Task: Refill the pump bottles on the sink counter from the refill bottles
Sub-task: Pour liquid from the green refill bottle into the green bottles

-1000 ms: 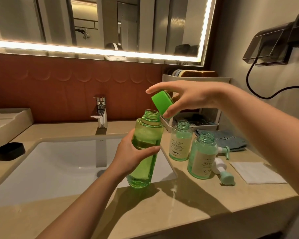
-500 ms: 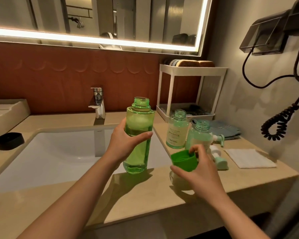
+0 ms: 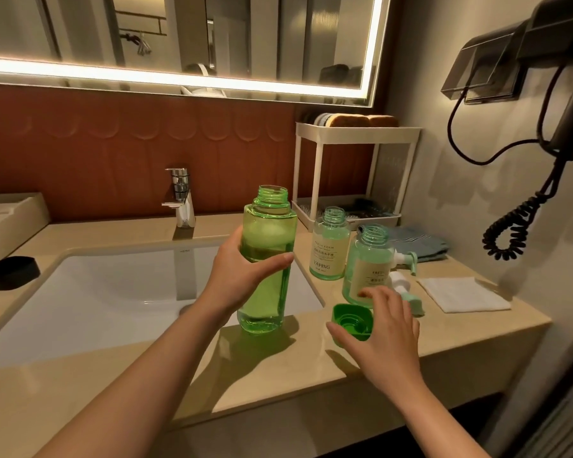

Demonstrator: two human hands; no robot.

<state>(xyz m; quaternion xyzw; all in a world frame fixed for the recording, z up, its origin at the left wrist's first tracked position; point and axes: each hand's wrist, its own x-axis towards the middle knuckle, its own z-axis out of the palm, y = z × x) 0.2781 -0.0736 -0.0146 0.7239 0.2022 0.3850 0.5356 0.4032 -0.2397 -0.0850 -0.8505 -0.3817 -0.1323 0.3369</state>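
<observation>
Two bottles wait with bare threaded necks at about two o'clock from the sink (image 3: 96,292): the rear pump bottle (image 3: 329,251) and, just beside it toward the person, the near pump bottle (image 3: 364,262). Both stand upright on the table (image 3: 278,375) with their mouths open, ready for pouring straight in. Their pump heads (image 3: 409,259) lie on their sides at three o'clock of the near pump bottle, clear of any pour. A folded white cloth (image 3: 463,294) sits past them, probably there for drips.

The left hand (image 3: 242,276) grips the refill bottle (image 3: 267,226) round its middle, thumb across the front. It holds the bottle upright with its base at the sink's edge; whether the base rests on the table I cannot tell. The neck is uncapped and green liquid fills the lower part, so holding it vertical guards against a spill.

The right hand (image 3: 387,338) is spread loose and holds nothing, fingers relaxed above the green cap (image 3: 349,320). The cap lies threads-up on the table at five o'clock of the refill bottle, close by for closing later. Whether the thumb touches it is unclear.

Tipping the refill bottle into a narrow neck looks like the next step, and the free right hand could steady the target.
</observation>
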